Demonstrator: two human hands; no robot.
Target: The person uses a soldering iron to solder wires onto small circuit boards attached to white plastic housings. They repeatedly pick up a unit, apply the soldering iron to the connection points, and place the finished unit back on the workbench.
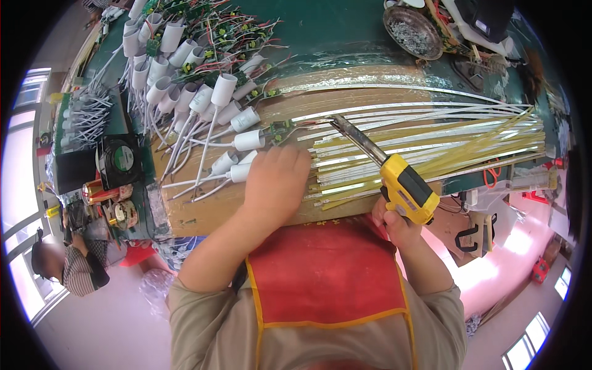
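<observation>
My right hand (396,226) is wrapped round the grip of a yellow and black soldering gun (410,189). Its long metal tip reaches up and left to the wire ends of a small green circuit board (281,129), close to the ends of the LED strips. That board sits beside a white cylindrical lamp housing (249,140). My left hand (279,179) lies just below the board, fingers curled over the strip ends and next to another white housing (239,172). What its fingertips pinch is hidden.
White and yellow LED strips (431,145) spread across the board to the right. Several white housings with cables and circuit boards (213,37) are heaped at the back left. A metal dish (413,32) stands at the back right. Another person (74,265) sits at the far left.
</observation>
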